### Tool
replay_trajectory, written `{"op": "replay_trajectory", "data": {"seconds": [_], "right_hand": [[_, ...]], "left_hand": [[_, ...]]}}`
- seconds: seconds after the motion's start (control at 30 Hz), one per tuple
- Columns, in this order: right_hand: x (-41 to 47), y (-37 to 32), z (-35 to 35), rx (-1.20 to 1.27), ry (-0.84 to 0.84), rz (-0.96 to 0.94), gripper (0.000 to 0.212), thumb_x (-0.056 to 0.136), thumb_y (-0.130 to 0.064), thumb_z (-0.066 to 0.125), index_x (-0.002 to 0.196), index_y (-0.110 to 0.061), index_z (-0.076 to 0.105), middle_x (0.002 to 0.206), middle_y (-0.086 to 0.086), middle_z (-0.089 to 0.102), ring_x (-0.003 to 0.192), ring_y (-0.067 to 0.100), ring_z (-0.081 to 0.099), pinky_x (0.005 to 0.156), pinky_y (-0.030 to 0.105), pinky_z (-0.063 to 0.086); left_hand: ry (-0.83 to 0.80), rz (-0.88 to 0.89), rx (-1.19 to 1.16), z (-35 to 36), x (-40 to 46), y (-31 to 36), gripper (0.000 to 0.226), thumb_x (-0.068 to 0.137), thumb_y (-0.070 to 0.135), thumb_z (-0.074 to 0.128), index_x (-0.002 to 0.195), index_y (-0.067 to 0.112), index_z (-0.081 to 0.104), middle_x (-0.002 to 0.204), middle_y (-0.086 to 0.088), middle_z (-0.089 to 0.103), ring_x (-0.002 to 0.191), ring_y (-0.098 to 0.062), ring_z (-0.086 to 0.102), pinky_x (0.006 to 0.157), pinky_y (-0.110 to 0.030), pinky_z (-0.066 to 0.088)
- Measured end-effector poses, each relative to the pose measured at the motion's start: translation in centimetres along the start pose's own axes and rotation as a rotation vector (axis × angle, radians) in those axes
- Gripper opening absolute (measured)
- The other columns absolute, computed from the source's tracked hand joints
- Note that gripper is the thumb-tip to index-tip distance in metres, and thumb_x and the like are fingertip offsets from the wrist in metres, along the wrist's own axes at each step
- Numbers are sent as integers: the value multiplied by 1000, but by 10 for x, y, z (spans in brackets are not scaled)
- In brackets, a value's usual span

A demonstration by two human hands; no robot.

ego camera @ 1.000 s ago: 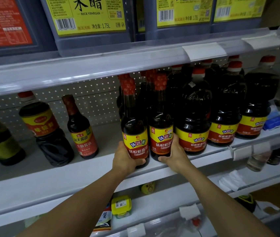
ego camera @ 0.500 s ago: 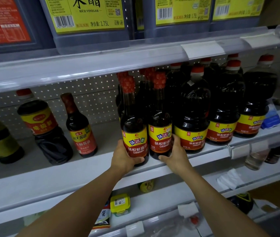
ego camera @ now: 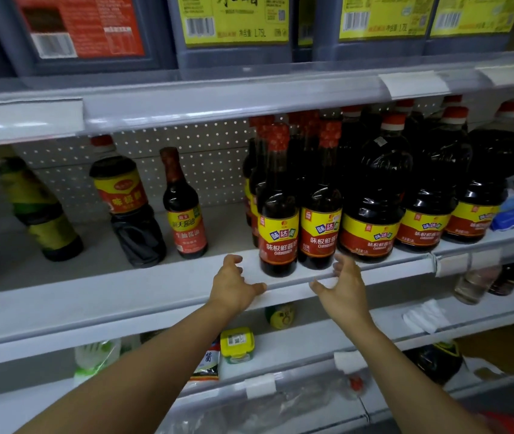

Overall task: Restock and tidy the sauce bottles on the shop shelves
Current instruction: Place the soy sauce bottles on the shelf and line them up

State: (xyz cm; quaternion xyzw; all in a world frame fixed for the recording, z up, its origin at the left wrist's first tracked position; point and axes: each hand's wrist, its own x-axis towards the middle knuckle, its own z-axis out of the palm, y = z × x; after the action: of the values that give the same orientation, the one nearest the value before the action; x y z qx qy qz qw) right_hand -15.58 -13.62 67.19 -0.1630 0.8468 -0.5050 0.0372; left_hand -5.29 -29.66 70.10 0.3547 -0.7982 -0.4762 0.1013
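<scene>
Head view, close, facing shelf

We see dark brown sauce bottles with red caps and yellow-and-red labels. The shelf is white, and its back wall has little dots. Up high, grey jugs wear yellow labels; one label is red.

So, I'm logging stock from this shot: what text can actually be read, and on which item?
"1.75L": yellow label of the middle jug on the top shelf.
"味达美" and "味极鲜酱油": the two slim front bottles.
"味达美": large round bottles to their right.
"生抽酱油": lone slim bottle further left.
Barcodes, red jug label, lower-shelf packets: too blurred.
</scene>
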Motion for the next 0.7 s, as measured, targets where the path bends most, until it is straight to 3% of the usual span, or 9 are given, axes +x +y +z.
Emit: {"op": "replay_trajectory", "data": {"seconds": [0.1,0.3,0.4,0.47,0.57,0.7], "right_hand": [[-25,-9,12,-37,-62,17,70,79,-17,75,137,-13,36,140,9,40,128,25,42,103,36,40],[-99,-27,46,-138,-177,29,65,81,-20,72,136,-11,38,139,10,38,125,26,44,100,34,38],[-143,-29,73,-207,-278,51,64,82,-24,72,135,-11,39,138,11,42,123,26,46,100,36,41],[-173,-26,95,-247,-365,90,62,82,-26,72,133,-11,40,136,11,42,121,26,48,97,37,44],[-215,-18,128,-291,-456,122,62,81,-26,73,132,-11,41,136,13,41,117,27,51,90,33,45],[-267,1,164,-371,-554,150,61,79,-27,74,128,-7,43,131,14,46,114,28,52,89,31,45]], "left_hand": [[-9,-8,-24,-17,-19,-18,68,77,17,77,133,11,38,131,-12,51,113,-25,54,89,-28,44],[-39,-26,-121,-62,-74,-80,45,80,12,73,118,8,50,106,-7,56,92,-23,57,77,-33,51],[-59,-60,-142,-87,-103,-128,29,77,7,74,101,9,58,86,-5,60,88,-22,57,85,-35,49],[-100,-125,-170,-104,-124,-164,22,77,6,74,86,15,57,85,-7,65,81,-22,58,77,-33,48],[-113,-220,-191,-127,-153,-218,20,80,5,70,84,17,56,92,-12,67,82,-21,58,68,-27,44],[-97,-337,-207,-145,-189,-286,22,82,-3,59,75,16,51,71,-7,58,65,-16,51,49,-15,37]]}}
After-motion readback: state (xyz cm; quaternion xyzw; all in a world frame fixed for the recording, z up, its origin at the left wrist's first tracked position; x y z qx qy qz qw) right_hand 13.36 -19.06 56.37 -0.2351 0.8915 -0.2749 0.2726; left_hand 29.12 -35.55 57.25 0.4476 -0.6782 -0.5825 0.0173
